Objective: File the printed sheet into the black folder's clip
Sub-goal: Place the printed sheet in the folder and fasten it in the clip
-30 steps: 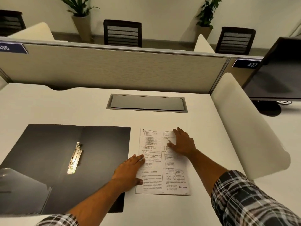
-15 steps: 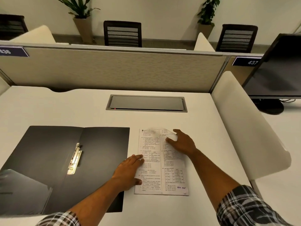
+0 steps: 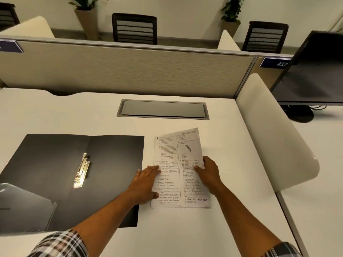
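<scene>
Right hand [image 3: 207, 173] now gripping sheet [image 3: 172, 175] edge, far corner lifted since before, left hand [image 3: 146, 184] flat, ungrasping, folder [image 3: 115, 154] open, clip [image 3: 81, 170] empty

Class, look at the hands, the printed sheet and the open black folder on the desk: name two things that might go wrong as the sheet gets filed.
1. The right hand lifts the printed sheet by its right edge while the left hand presses the left edge flat; the sheet may crease between them.
2. The clip lies flat at the black folder spine, apparently closed; pushing the sheet in without opening it could crumple the sheet.
</scene>
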A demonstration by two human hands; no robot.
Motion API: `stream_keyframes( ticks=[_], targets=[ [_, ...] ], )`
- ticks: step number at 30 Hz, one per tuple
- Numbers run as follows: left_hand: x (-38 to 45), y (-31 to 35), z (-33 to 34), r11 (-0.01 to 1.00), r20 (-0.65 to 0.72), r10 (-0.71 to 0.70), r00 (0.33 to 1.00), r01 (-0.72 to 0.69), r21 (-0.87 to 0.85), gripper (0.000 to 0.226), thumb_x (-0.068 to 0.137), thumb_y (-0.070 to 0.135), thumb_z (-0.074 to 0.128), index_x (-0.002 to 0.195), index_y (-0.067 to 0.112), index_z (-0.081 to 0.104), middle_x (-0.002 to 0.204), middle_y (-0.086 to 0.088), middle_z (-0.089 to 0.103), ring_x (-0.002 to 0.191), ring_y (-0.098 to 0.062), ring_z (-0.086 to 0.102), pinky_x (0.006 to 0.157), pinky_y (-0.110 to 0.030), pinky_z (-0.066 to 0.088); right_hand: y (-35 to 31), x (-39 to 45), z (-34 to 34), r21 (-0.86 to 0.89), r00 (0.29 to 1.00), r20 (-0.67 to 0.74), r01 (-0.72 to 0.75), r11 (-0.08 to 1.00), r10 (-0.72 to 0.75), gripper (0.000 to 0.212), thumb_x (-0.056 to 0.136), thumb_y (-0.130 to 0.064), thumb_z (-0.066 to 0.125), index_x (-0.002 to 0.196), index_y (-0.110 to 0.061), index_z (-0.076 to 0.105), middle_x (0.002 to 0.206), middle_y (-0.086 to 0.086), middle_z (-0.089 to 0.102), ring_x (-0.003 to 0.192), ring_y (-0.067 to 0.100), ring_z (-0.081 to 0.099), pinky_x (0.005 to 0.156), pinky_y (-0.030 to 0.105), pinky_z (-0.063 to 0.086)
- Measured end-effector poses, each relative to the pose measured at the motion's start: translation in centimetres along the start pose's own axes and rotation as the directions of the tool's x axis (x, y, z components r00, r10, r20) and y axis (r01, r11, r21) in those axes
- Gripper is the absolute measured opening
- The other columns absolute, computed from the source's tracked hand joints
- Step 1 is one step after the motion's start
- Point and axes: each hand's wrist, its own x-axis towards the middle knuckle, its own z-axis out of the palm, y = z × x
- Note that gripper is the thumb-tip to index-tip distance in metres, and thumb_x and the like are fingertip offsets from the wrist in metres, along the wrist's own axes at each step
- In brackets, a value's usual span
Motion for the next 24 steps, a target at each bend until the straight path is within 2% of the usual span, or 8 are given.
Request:
stream_keyframes(
  ticks=[3,6,8,9,12,17,20,24],
  targets=[
    [0.2,0.9,0.0,0.934,-0.168,-0.13,0.977,0.063,-0.352,0.083,0.081,0.038,0.076,0.142,0.022,0.022,0.153,0.001,0.022,0.142,-0.024,0.025,0.122,-0.049,0.019,-0.3,-0.4,-0.1,0.098,0.999,-0.034,0.028,0.995,-0.025,0.022,0.095,-0.012,0.069,0.114,-0.019,0.063,0.114,0.001,0.073,0.093,0.018,0.074,0.081,0.039,0.064],
    [1.0,1.8,-1.9,0.624,-0.247,-0.374,0.894,0.046,-0.78,0.069,0.09,0.037,0.067,0.138,0.018,0.021,0.144,-0.008,0.034,0.128,-0.024,0.046,0.102,-0.046,0.05,-0.9,-1.0,-0.1,0.191,0.998,-0.029,0.063,0.98,-0.059,0.021,0.093,-0.014,0.071,0.107,-0.029,0.064,0.109,-0.006,0.075,0.086,0.013,0.077,0.077,0.037,0.066],
    [1.5,1.9,-3.5,0.383,-0.16,-0.413,0.897,0.011,-0.924,0.054,0.095,0.035,0.06,0.135,0.021,0.027,0.135,-0.007,0.051,0.112,-0.024,0.064,0.084,-0.041,0.06,-1.8,-1.5,0.0,0.273,0.997,-0.016,0.081,0.959,-0.08,0.022,0.094,-0.016,0.071,0.109,-0.03,0.064,0.107,-0.007,0.076,0.088,0.013,0.077,0.074,0.036,0.066],
    [1.6,2.0,-4.3,0.328,-0.141,-0.399,0.906,-0.003,-0.945,0.042,0.097,0.035,0.056,0.131,0.022,0.034,0.128,-0.005,0.059,0.104,-0.022,0.068,0.075,-0.035,0.061,-2.3,-1.7,0.0,0.306,0.995,-0.017,0.096,0.947,-0.095,0.021,0.094,-0.017,0.071,0.11,-0.03,0.064,0.107,-0.008,0.076,0.09,0.014,0.077,0.073,0.036,0.066],
    [1.2,2.5,-5.9,0.409,-0.279,-0.345,0.896,-0.123,-0.904,0.018,0.102,0.033,0.045,0.116,0.023,0.052,0.113,0.001,0.068,0.1,-0.021,0.071,0.071,-0.03,0.061,-4.1,-2.6,-0.2,0.396,0.982,-0.061,0.189,0.899,-0.179,0.021,0.094,-0.023,0.072,0.112,-0.026,0.063,0.104,-0.01,0.076,0.094,0.017,0.076,0.07,0.03,0.064],
    [-0.5,3.8,-6.6,0.467,-0.502,-0.254,0.827,-0.349,-0.812,0.016,0.105,0.028,0.039,0.112,0.039,0.048,0.105,0.015,0.066,0.102,-0.01,0.068,0.072,-0.022,0.059,-6.3,-3.7,0.4,0.466,0.951,-0.136,0.309,0.829,-0.278,0.035,0.089,-0.031,0.077,0.121,-0.033,0.062,0.107,-0.016,0.073,0.102,0.008,0.072,0.07,0.023,0.062],
    [-1.0,3.7,-6.0,0.494,-0.519,-0.252,0.817,-0.352,-0.795,0.03,0.102,0.016,0.042,0.112,0.044,0.043,0.106,0.014,0.063,0.103,-0.007,0.066,0.072,-0.023,0.059,-6.4,-4.0,1.5,0.445,0.949,-0.152,0.316,0.838,-0.277,0.035,0.092,-0.027,0.074,0.123,-0.037,0.06,0.104,-0.02,0.071,0.104,0.002,0.068,0.066,0.016,0.059],
    [-0.7,3.9,-5.2,0.526,-0.477,-0.266,0.838,-0.289,-0.8,0.025,0.104,0.024,0.039,0.111,0.048,0.041,0.111,0.012,0.061,0.103,-0.002,0.065,0.069,-0.024,0.059,-5.1,-3.9,2.6,0.409,0.964,-0.15,0.262,0.874,-0.219,0.027,0.094,-0.022,0.073,0.118,-0.031,0.065,0.108,-0.007,0.073,0.099,0.017,0.072,0.071,0.023,0.063]
  ],
)
